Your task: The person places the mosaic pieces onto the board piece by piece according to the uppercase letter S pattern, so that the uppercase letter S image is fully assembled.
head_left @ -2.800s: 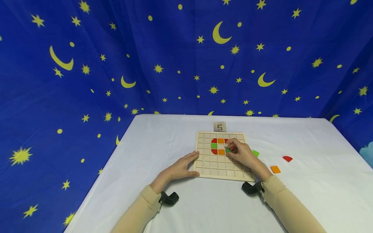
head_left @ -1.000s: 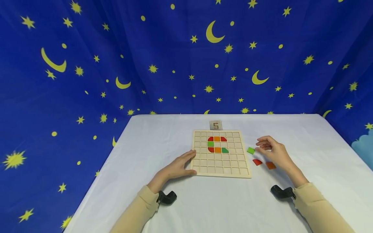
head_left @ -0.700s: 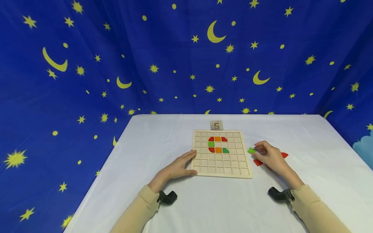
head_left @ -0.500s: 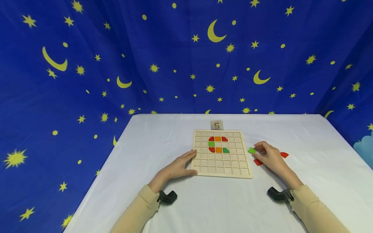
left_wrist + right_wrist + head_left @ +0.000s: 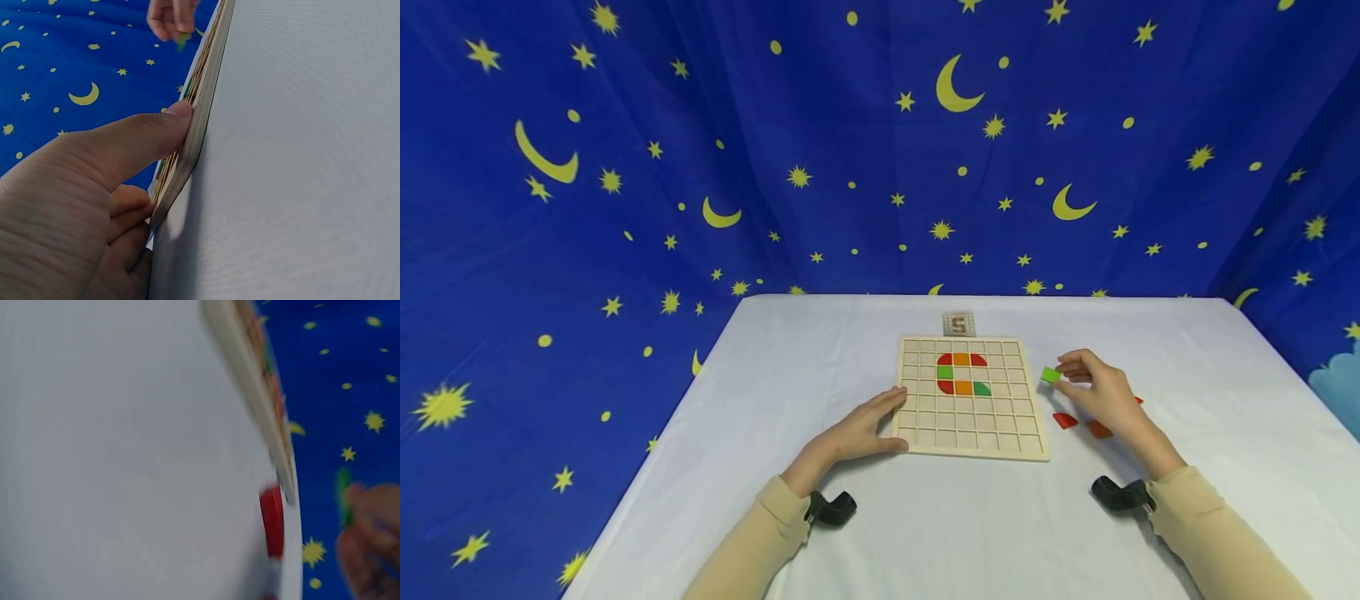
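My right hand (image 5: 1103, 390) pinches a light green square tile (image 5: 1051, 375) between thumb and fingertips, just right of the wooden grid board (image 5: 973, 433). In the right wrist view the green tile (image 5: 344, 497) stands on edge in blurred fingers, raised off the white table. My left hand (image 5: 857, 429) lies at the board's left side with thumb and fingers spread. In the left wrist view its thumb (image 5: 150, 137) touches the board's edge (image 5: 199, 134). Red, orange and green tiles sit in the grid in a C shape, among them a dark green quarter-round (image 5: 981, 389).
Beyond the board lies a small pattern card (image 5: 958, 324) with an S-like figure. A red quarter-round tile (image 5: 1064, 421) and an orange tile (image 5: 1099, 429) lie under the right hand's side; another red tile (image 5: 1139, 400) is mostly hidden by it. A starry blue curtain (image 5: 850, 125) hangs behind.
My right hand left the board, moved right to the loose tiles, took the light green tile and has lifted it slightly. The left hand has stayed at the board's edge.
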A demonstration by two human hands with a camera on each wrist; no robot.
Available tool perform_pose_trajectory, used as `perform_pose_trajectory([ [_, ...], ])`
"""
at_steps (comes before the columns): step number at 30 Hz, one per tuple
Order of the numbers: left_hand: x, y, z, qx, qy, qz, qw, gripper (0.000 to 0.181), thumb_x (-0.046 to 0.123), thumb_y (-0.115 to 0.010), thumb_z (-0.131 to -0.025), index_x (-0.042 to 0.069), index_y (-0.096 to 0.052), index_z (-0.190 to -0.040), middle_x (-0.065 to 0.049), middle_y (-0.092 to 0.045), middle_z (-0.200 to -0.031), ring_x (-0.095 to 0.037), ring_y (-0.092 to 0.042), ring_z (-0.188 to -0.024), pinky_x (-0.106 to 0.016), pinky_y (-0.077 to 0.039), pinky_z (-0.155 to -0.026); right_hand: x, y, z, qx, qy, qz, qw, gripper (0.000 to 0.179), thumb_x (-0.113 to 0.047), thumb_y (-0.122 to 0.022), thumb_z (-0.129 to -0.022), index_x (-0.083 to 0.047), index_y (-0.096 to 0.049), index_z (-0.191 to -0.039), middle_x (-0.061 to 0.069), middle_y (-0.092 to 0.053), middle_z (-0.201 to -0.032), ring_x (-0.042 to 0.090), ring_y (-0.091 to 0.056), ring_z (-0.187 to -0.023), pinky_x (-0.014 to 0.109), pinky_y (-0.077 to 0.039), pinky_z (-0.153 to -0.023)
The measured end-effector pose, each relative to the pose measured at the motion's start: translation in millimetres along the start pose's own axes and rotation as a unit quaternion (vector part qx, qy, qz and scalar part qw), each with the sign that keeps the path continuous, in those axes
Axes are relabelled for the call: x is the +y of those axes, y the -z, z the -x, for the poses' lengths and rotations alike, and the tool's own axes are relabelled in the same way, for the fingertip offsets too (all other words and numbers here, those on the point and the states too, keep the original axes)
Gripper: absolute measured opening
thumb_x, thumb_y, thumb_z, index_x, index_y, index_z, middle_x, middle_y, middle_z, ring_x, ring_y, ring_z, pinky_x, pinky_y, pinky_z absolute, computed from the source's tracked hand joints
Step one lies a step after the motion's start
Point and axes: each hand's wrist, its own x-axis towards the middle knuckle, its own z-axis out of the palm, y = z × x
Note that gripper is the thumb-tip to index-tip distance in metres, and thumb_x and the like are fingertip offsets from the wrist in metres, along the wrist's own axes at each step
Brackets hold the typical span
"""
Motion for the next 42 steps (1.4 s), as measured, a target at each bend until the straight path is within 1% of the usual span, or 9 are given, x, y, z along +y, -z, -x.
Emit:
perform_pose_trajectory([
  [4, 0.8, 0.1, 1.0, -0.002, 0.003, 0.000, 1.0000, 0.084, 0.039, -0.070, -0.084, -0.001, -0.030, -0.146, -0.013, -0.025, -0.152, -0.026, -0.021, -0.140, -0.041, -0.021, -0.112, -14, 10, -8.8, 0.007, 0.008, -0.009, 0.9999, 0.038, -0.005, -0.072, -0.084, 0.002, -0.054, -0.116, 0.018, -0.064, -0.102, 0.033, -0.064, -0.088, 0.038, -0.053, -0.076],
  [7, 1.4, -0.4, 1.8, -0.004, 0.006, -0.001, 1.0000, 0.084, 0.039, -0.070, -0.085, 0.000, -0.029, -0.147, -0.014, -0.025, -0.152, -0.026, -0.021, -0.140, -0.040, -0.021, -0.112, -23, 14, -13.4, 0.005, 0.011, -0.019, 0.9997, 0.038, -0.006, -0.071, -0.084, 0.000, -0.053, -0.117, 0.018, -0.064, -0.104, 0.034, -0.064, -0.089, 0.040, -0.053, -0.076],
  [10, 1.2, -1.0, 2.0, -0.006, 0.010, -0.002, 0.9999, 0.085, 0.039, -0.070, -0.084, 0.000, -0.028, -0.147, -0.014, -0.024, -0.153, -0.025, -0.020, -0.140, -0.039, -0.021, -0.112, -28, 11, -16.1, -0.001, 0.018, -0.033, 0.9993, 0.038, -0.007, -0.072, -0.084, -0.002, -0.053, -0.117, 0.016, -0.064, -0.105, 0.032, -0.064, -0.090, 0.044, -0.053, -0.077],
  [14, 1.0, -1.4, 2.0, -0.003, 0.010, 0.001, 0.9999, 0.084, 0.038, -0.070, -0.084, 0.000, -0.028, -0.147, -0.014, -0.024, -0.153, -0.026, -0.020, -0.140, -0.040, -0.021, -0.112, -35, 3, -17.8, -0.015, 0.037, -0.051, 0.9979, 0.038, -0.009, -0.071, -0.085, -0.004, -0.053, -0.118, 0.014, -0.064, -0.106, 0.030, -0.064, -0.091, 0.046, -0.053, -0.078],
  [21, -0.4, -3.1, 1.3, -0.004, 0.015, 0.005, 0.9999, 0.084, 0.038, -0.071, -0.084, 0.002, -0.028, -0.147, -0.011, -0.024, -0.153, -0.023, -0.019, -0.140, -0.039, -0.021, -0.112, -50, -21, -18.4, -0.039, 0.073, -0.078, 0.9935, 0.039, -0.003, -0.073, -0.082, -0.004, -0.054, -0.115, 0.011, -0.066, -0.104, 0.027, -0.065, -0.089, 0.039, -0.054, -0.078],
  [27, 0.5, -4.1, 0.8, -0.003, 0.009, 0.004, 0.9999, 0.084, 0.038, -0.071, -0.084, 0.001, -0.029, -0.147, -0.013, -0.025, -0.153, -0.025, -0.020, -0.140, -0.040, -0.021, -0.112, -62, -35, -16.6, -0.067, 0.080, -0.094, 0.9901, 0.039, -0.002, -0.073, -0.082, -0.008, -0.054, -0.116, 0.007, -0.066, -0.102, 0.022, -0.064, -0.089, 0.036, -0.054, -0.079],
  [31, 0.8, -3.6, 0.7, -0.003, 0.001, 0.002, 1.0000, 0.083, 0.037, -0.070, -0.085, -0.002, -0.029, -0.146, -0.015, -0.025, -0.152, -0.027, -0.021, -0.140, -0.041, -0.022, -0.112, -63, -39, -16.4, -0.073, 0.095, -0.109, 0.9868, 0.039, -0.001, -0.073, -0.082, -0.008, -0.055, -0.115, 0.006, -0.067, -0.101, 0.022, -0.064, -0.090, 0.035, -0.054, -0.079],
  [35, 0.9, -2.1, 0.7, -0.003, -0.005, 0.001, 1.0000, 0.083, 0.037, -0.070, -0.085, -0.003, -0.029, -0.146, -0.015, -0.025, -0.152, -0.029, -0.021, -0.139, -0.042, -0.022, -0.111, -59, -43, -16.5, -0.080, 0.107, -0.115, 0.9843, 0.038, 0.001, -0.072, -0.081, -0.002, -0.055, -0.115, 0.008, -0.067, -0.099, 0.024, -0.064, -0.089, 0.036, -0.054, -0.078],
  [42, 1.7, 0.6, 1.0, -0.003, 0.000, 0.004, 1.0000, 0.083, 0.037, -0.070, -0.085, -0.001, -0.030, -0.146, -0.014, -0.025, -0.152, -0.027, -0.020, -0.140, -0.041, -0.021, -0.112, -49, -51, -15.4, -0.120, 0.081, -0.119, 0.9823, 0.038, 0.003, -0.071, -0.081, 0.000, -0.054, -0.115, 0.006, -0.067, -0.101, 0.025, -0.064, -0.092, 0.037, -0.053, -0.082],
])
